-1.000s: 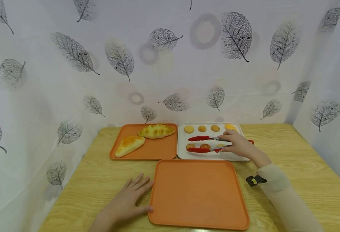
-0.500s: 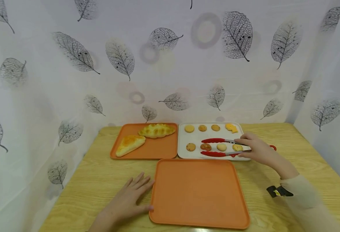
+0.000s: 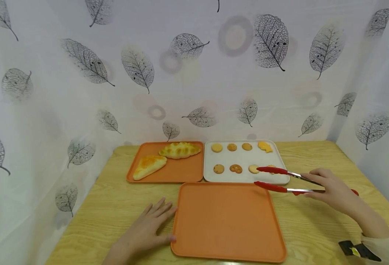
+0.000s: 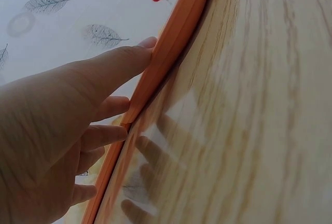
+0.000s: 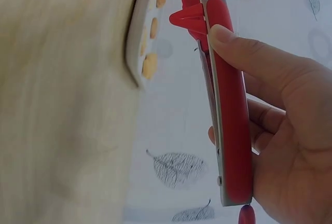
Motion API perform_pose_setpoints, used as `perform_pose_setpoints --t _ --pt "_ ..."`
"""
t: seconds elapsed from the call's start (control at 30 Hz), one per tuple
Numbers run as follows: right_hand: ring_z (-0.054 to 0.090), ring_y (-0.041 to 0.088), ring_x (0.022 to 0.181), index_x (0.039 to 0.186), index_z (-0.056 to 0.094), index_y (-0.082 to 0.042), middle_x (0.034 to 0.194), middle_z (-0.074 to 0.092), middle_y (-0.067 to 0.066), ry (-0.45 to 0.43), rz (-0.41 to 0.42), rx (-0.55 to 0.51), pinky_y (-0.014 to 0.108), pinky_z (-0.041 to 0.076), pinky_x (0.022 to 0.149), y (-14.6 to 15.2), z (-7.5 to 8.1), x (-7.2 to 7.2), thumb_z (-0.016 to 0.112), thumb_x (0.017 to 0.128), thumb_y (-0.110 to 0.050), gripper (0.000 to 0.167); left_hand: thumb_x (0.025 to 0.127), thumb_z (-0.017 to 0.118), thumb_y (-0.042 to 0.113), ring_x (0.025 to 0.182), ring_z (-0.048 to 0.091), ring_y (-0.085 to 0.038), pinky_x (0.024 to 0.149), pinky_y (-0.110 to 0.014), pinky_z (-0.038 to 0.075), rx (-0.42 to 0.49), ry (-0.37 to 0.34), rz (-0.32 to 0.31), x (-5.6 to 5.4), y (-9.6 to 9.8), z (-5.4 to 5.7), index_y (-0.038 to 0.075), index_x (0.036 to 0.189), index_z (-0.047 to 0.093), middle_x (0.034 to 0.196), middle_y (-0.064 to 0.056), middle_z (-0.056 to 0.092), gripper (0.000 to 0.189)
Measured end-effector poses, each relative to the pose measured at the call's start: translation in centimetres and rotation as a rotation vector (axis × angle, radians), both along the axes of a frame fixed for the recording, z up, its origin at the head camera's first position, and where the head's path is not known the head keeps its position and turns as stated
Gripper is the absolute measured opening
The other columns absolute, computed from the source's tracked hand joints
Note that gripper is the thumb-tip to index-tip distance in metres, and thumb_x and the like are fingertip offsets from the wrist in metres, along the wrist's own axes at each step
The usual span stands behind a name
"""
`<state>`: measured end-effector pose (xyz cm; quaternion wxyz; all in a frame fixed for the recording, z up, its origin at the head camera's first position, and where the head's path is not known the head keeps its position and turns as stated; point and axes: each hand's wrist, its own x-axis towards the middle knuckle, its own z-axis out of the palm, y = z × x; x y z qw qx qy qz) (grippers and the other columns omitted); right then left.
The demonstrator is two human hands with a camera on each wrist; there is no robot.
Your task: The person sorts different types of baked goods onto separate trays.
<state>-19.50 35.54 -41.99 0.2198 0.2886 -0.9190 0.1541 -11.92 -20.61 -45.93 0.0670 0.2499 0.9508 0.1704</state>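
Note:
My right hand [image 3: 335, 191] grips a pair of red-and-metal tongs [image 3: 272, 187], its thumb on one arm and its fingers round the other, as the right wrist view shows. The tongs' red tips are spread apart with nothing between them, over the near right corner of the white tray [image 3: 247, 177] and the back edge of the front orange tray [image 3: 227, 221]. With its fingers spread, my left hand [image 3: 144, 230] rests at the front orange tray's left side, thumb and fingertips touching the rim. In the left wrist view the thumb [image 4: 119, 60] lies against that rim.
Two rows of small cookies lie on the white tray, including a pretzel-shaped one [image 3: 235, 169] and an orange star-like piece [image 3: 265, 147]. Left of it, another orange tray [image 3: 181, 176] bears a triangular pastry [image 3: 149, 166] and a braided loaf [image 3: 179, 150]. A leaf-patterned curtain [image 3: 194, 81] hangs behind the table.
My right hand has drawn the tongs rightward and toward me, from over the white tray's cookies to its near right corner. The left hand stays at the front tray.

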Motion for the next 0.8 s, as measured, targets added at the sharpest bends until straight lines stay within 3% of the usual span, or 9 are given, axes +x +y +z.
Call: perform_pose_setpoints --t 0.17,0.47,0.67,0.8 --pt "0.039 -0.012 0.086 0.107 0.071 -0.003 0.094 0.059 0.002 -0.024 -0.052 -0.032 0.011 0.035 0.062 2.1 -0.9 1.8 0.092 0.05 -0.013 0.061 0.085 0.05 0.073 0.152 0.018 -0.029 0.119 -0.062 0.019 0.005 -0.014 0.002 0.0 0.0 0.1 0.026 0.153 0.035 0.158 -0.002 0.036 0.084" --pt "0.022 -0.027 0.092 0.112 0.07 0.0 0.099 0.061 0.011 -0.131 -0.202 -0.029 0.019 0.04 0.056 5.4 -1.8 3.4 0.09 0.059 -0.02 0.061 0.083 0.049 0.075 0.152 0.018 -0.028 0.119 -0.06 0.02 -0.006 -0.012 0.013 -0.1 0.0 0.0 0.026 0.153 0.035 0.158 -0.001 0.036 0.086" --pt "0.022 -0.024 0.087 0.111 0.068 0.006 0.097 0.061 0.016 -0.171 -0.266 -0.001 0.021 0.039 0.055 6.5 -2.2 3.6 0.09 0.061 -0.023 0.062 0.084 0.049 0.075 0.152 0.017 -0.028 0.119 -0.061 0.019 -0.007 -0.016 0.009 -0.1 0.0 0.0 0.028 0.153 0.034 0.158 -0.001 0.035 0.086" --pt "0.036 -0.014 0.083 0.108 0.069 0.007 0.096 0.061 0.018 -0.187 -0.292 0.014 0.021 0.038 0.054 7.0 -2.2 3.5 0.09 0.06 -0.023 0.061 0.084 0.05 0.074 0.151 0.019 -0.03 0.118 -0.062 0.02 0.002 0.002 0.001 0.0 0.1 0.1 0.026 0.152 0.035 0.157 -0.003 0.037 0.085"
